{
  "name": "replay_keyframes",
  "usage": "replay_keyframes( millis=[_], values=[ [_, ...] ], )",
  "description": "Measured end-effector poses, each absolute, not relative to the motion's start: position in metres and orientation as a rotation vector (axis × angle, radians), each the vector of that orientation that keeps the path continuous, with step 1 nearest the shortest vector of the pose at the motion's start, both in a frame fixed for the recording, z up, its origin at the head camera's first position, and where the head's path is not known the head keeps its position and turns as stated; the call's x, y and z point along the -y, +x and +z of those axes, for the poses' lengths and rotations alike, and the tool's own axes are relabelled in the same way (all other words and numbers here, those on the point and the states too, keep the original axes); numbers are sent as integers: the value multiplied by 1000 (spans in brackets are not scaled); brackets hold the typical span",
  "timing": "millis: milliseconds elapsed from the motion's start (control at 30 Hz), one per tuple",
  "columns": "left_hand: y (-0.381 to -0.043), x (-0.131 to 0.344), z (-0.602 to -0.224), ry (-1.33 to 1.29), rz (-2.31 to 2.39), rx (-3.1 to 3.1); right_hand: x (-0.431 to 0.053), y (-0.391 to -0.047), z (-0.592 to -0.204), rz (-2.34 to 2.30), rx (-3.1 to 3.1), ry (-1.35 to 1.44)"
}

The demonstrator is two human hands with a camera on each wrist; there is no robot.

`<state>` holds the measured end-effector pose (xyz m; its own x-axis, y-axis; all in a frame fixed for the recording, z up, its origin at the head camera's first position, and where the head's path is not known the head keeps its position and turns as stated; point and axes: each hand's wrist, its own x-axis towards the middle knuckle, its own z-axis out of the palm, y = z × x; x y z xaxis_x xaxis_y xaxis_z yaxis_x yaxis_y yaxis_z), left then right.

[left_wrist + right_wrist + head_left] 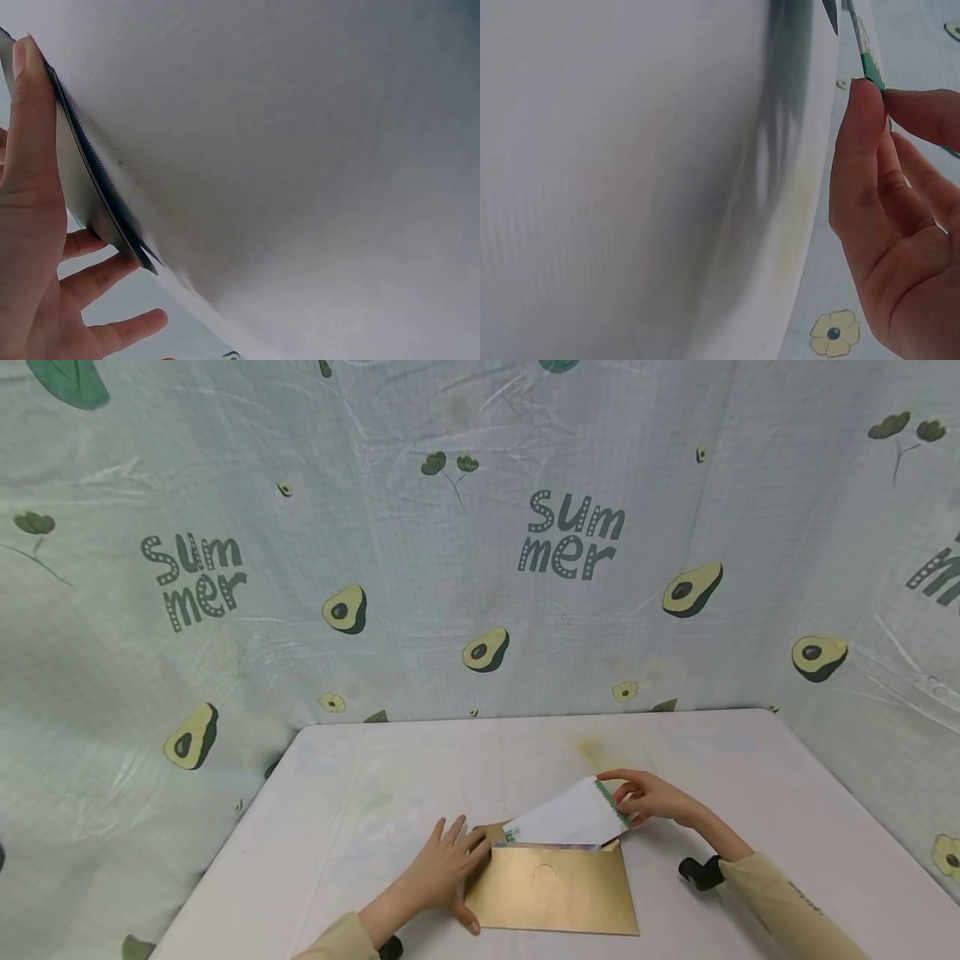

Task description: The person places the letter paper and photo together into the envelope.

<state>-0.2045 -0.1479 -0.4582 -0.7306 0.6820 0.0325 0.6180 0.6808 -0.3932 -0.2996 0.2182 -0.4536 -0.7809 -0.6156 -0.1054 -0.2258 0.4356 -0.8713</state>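
On the table lies a flat gold envelope [555, 889] with its long opening at the far side. My left hand [442, 868] rests on its left end, fingers spread, thumb near the front left corner. In the left wrist view the envelope [82, 176] shows nearly edge-on beside the thumb. My right hand [648, 797] pinches the right end of a white card [566, 814] with green decorated ends between thumb and fingers. The card slants over the envelope's opening, its raised end toward the right. The right wrist view shows the card's green edge [871, 69] at the pinching fingertips.
The white-covered table [390, 777] reaches back to a hanging cloth [420, 552] printed with avocados and lettering. Cloth also hangs along the left and right sides. A black wrist device [701, 872] sits by the right sleeve [787, 906].
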Motion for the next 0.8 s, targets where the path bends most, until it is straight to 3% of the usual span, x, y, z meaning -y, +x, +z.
replay_keyframes(
  millis=[800],
  values=[
    [-203,148,-458,-1039,592,2710,-186,-288,-453,-1195,-2292,-820]
  ],
)
